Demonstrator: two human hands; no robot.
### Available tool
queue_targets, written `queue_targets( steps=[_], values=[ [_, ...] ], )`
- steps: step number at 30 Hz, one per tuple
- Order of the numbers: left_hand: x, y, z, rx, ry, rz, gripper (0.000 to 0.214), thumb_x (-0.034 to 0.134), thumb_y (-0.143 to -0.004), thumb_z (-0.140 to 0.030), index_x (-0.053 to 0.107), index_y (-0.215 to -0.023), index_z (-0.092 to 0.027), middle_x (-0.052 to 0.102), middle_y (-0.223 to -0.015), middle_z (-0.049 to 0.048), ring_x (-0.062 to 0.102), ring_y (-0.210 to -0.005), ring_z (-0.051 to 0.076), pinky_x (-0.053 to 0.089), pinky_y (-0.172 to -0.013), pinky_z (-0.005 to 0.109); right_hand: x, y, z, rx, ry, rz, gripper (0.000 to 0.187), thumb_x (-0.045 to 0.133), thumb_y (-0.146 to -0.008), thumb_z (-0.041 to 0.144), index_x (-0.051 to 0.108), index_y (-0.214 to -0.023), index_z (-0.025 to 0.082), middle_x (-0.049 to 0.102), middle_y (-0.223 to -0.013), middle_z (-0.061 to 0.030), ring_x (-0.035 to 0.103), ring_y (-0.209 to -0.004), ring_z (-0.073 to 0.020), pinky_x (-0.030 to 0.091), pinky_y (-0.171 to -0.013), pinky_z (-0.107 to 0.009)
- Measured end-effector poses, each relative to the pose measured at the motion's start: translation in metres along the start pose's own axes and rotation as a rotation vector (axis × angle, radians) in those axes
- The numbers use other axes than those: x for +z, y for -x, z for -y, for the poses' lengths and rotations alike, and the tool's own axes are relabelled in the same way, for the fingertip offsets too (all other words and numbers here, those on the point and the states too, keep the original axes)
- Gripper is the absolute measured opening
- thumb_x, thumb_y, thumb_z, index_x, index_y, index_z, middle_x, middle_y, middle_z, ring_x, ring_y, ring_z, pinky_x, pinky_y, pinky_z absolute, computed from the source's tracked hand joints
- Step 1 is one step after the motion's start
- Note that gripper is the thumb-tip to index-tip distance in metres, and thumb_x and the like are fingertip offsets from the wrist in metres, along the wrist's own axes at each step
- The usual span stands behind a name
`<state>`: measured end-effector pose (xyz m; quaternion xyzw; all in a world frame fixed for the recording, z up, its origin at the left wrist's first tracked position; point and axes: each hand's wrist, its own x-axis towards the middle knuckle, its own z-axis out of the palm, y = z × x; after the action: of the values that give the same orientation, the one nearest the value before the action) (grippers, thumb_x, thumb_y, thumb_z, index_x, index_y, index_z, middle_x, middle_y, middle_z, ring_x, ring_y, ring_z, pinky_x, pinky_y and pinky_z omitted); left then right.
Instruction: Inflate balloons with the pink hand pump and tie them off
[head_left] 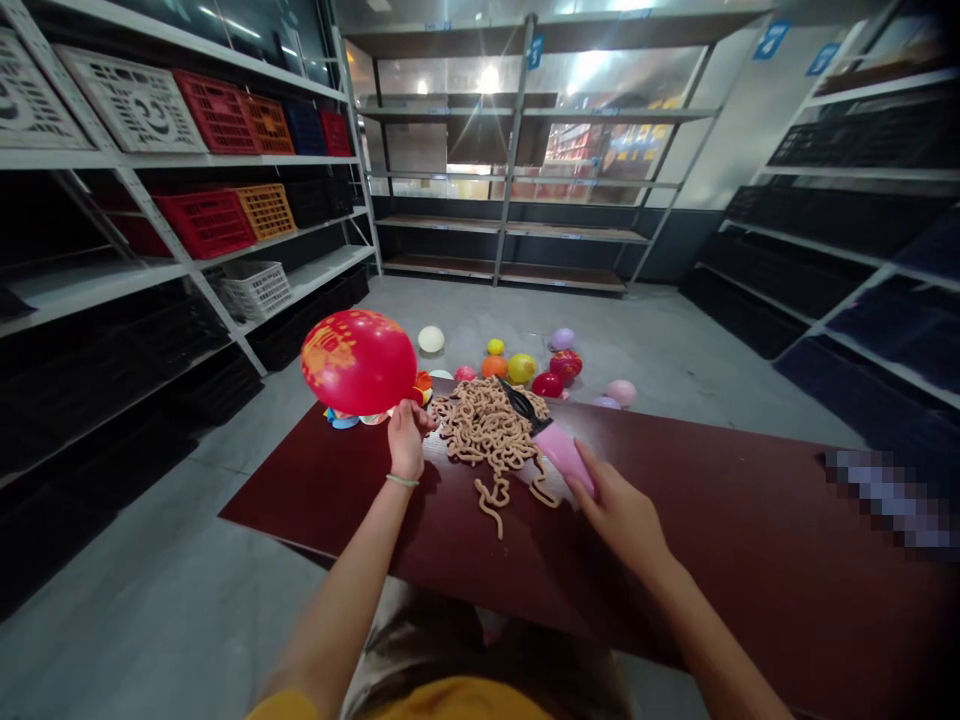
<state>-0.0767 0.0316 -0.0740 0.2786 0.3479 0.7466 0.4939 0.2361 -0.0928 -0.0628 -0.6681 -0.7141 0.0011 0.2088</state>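
Observation:
My left hand (pixel 407 436) is closed around the neck of an inflated red balloon (pixel 358 361) with an orange print, which it holds up over the left end of the dark red table (pixel 750 560). My right hand (pixel 616 508) grips a pink balloon pump (pixel 564 452) with a black nozzle, lying tilted on the table. Between the hands lies a heap of tan uninflated long balloons (pixel 487 430), with a few strands trailing toward me.
Several inflated balloons (pixel 546 366) in yellow, orange, red, purple and pink lie on the grey floor beyond the table. Metal shelving (pixel 150 160) with red, orange and white crates lines the left; dark shelves stand at the right and back.

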Motion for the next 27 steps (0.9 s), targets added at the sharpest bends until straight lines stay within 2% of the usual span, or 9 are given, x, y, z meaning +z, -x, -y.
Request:
queue_targets(
  steps=[2, 4, 8, 12, 15, 21, 27],
  values=[
    [-0.005, 0.003, 0.009, 0.029, -0.063, 0.018, 0.035, 0.055, -0.094, -0.050, 0.049, -0.076, -0.020, 0.045, -0.057, -0.0055, 0.048, -0.050, 0.010, 0.047, -0.053, 0.022, 0.004, -0.027, 0.001, -0.124, 0.102, 0.008, 0.057, 0.044, -0.099, 0.043, 0.039, -0.152, 0.024, 0.070, -0.117, -0.0108, 0.069, -0.096, -0.0285, 0.054, -0.073, -0.036],
    [-0.008, 0.006, 0.015, 0.051, -0.143, 0.025, 0.037, 0.054, -0.094, -0.052, 0.050, -0.076, -0.020, 0.047, -0.057, -0.0050, 0.048, -0.050, 0.010, 0.046, -0.053, 0.023, 0.014, -0.052, 0.005, -0.265, 0.168, -0.004, 0.056, 0.046, -0.098, 0.039, 0.043, -0.150, 0.019, 0.069, -0.117, -0.0133, 0.065, -0.100, -0.0299, 0.051, -0.080, -0.038],
    [-0.013, 0.008, 0.017, 0.033, -0.232, 0.048, 0.039, 0.053, -0.094, -0.053, 0.052, -0.075, -0.019, 0.048, -0.055, -0.0044, 0.049, -0.049, 0.011, 0.046, -0.052, 0.024, 0.043, -0.082, 0.015, -0.381, 0.195, -0.082, 0.050, 0.048, -0.097, 0.031, 0.050, -0.145, 0.021, 0.064, -0.129, -0.0135, 0.058, -0.111, -0.0306, 0.042, -0.090, -0.041],
    [-0.011, 0.011, 0.018, -0.011, -0.240, 0.068, 0.038, 0.056, -0.092, -0.054, 0.053, -0.075, -0.020, 0.048, -0.054, -0.0048, 0.049, -0.048, 0.012, 0.047, -0.053, 0.025, 0.066, -0.084, 0.018, -0.378, 0.159, -0.105, 0.052, 0.048, -0.096, 0.027, 0.047, -0.148, 0.024, 0.060, -0.136, -0.0128, 0.053, -0.119, -0.0301, 0.035, -0.100, -0.045],
    [-0.008, 0.014, 0.018, -0.001, -0.286, 0.078, 0.039, 0.056, -0.092, -0.054, 0.054, -0.074, -0.019, 0.051, -0.054, -0.0035, 0.051, -0.048, 0.012, 0.045, -0.053, 0.024, 0.073, -0.078, 0.016, -0.344, 0.136, -0.127, 0.052, 0.048, -0.097, 0.032, 0.046, -0.148, 0.022, 0.058, -0.138, -0.0138, 0.051, -0.123, -0.0308, 0.032, -0.105, -0.048],
    [-0.004, 0.018, 0.019, -0.019, -0.321, 0.124, 0.040, 0.056, -0.091, -0.055, 0.054, -0.074, -0.019, 0.052, -0.053, -0.0031, 0.051, -0.048, 0.012, 0.043, -0.053, 0.023, 0.074, -0.073, 0.017, -0.340, 0.085, -0.170, 0.047, 0.048, -0.099, 0.038, 0.050, -0.145, 0.024, 0.054, -0.144, -0.0130, 0.045, -0.133, -0.0287, 0.020, -0.115, -0.052],
    [-0.005, 0.019, 0.017, -0.008, -0.342, 0.127, 0.040, 0.055, -0.092, -0.055, 0.053, -0.074, -0.019, 0.052, -0.054, -0.0031, 0.052, -0.049, 0.013, 0.043, -0.054, 0.023, 0.074, -0.071, 0.018, -0.339, 0.074, -0.157, 0.047, 0.048, -0.100, 0.040, 0.049, -0.145, 0.026, 0.054, -0.145, -0.0122, 0.045, -0.134, -0.0278, 0.018, -0.116, -0.053]
  ],
)
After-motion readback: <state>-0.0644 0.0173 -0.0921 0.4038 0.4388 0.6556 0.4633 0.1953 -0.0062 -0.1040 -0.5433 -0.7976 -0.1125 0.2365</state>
